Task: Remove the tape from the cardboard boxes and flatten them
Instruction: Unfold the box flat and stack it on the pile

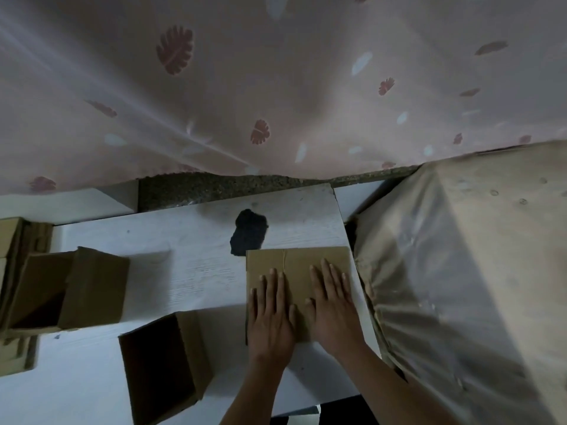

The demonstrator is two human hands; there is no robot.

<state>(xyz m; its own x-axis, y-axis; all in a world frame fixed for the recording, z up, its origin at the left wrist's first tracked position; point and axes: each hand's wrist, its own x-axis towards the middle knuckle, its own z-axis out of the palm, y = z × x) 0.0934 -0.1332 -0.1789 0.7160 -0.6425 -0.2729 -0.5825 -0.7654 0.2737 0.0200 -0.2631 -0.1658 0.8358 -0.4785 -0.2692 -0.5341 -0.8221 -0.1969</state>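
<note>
A flattened brown cardboard box (pixel 299 262) lies on the white table (pixel 190 259) at the right. My left hand (pixel 270 314) and my right hand (pixel 333 305) press flat on it side by side, fingers straight and spread. An open cardboard box (pixel 159 363) lies on its side near the table's front, its dark inside facing me. Another open box (pixel 70 289) lies on its side at the left. No tape shows on the flattened box.
A dark irregular patch (pixel 248 234) marks the table just behind the flattened box. More cardboard (pixel 12 240) is stacked at the far left edge. A large plastic-wrapped object (pixel 460 271) stands right of the table. A pink leaf-print curtain (pixel 276 87) hangs behind.
</note>
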